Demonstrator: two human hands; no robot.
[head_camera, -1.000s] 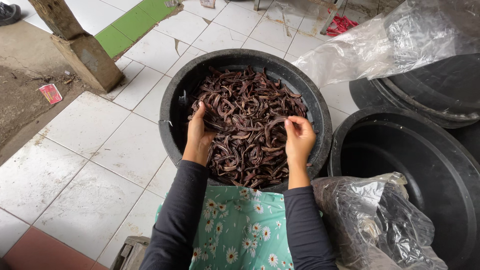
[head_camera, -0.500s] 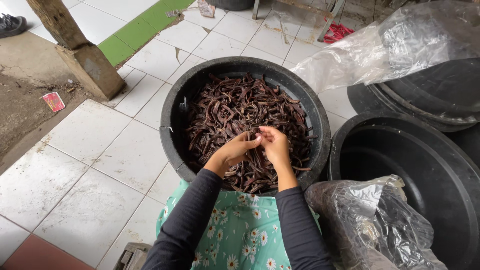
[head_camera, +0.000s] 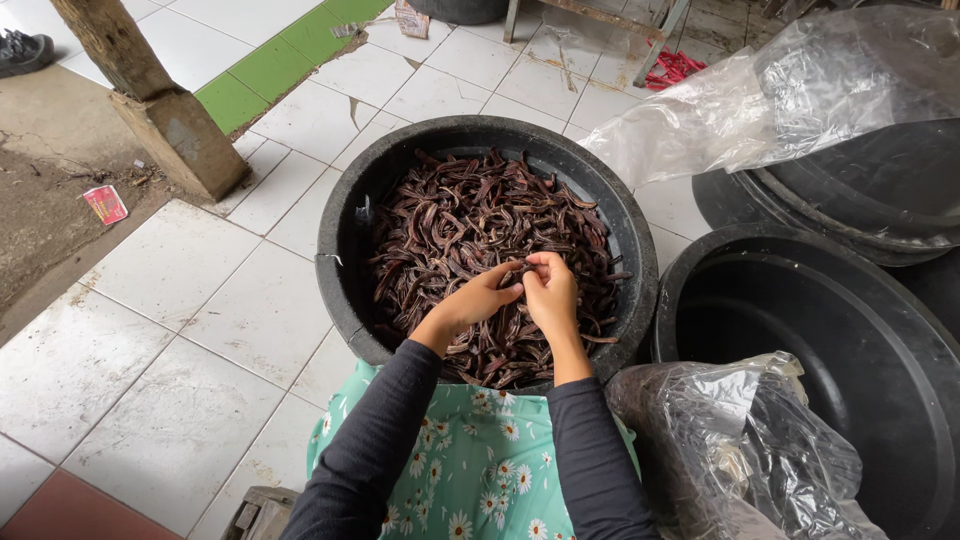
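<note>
Since a second ago both of my hands have come in from the rims of the pod heap and now meet over its middle; half a second ago they were already close, and they have barely shifted since. My left hand (head_camera: 480, 300) and my right hand (head_camera: 549, 290) touch at the fingertips, and both grips are pinched together on one dark brown curved dried pod (head_camera: 519, 271) held just above the pile. That pod sits between the two sets of fingers, near the centre of the round black plastic tub (head_camera: 343, 262), slightly toward the tub's near edge. The tub is filled almost to the rim with the heap of dark brown dried pods (head_camera: 470, 215).

The tub stands on the white tiled floor (head_camera: 170, 300), which carries a strip of green tiles (head_camera: 262, 70) toward its far left. A weathered wooden post on a concrete block (head_camera: 160, 110) stands at the floor's left edge. Just right of the full tub is an empty round black tub (head_camera: 800, 340), touching or nearly touching it. A crumpled clear plastic bag (head_camera: 760, 450) lies near my right elbow, and a second clear plastic sheet (head_camera: 790, 90) drapes over stacked black tubs at the far right.
</note>
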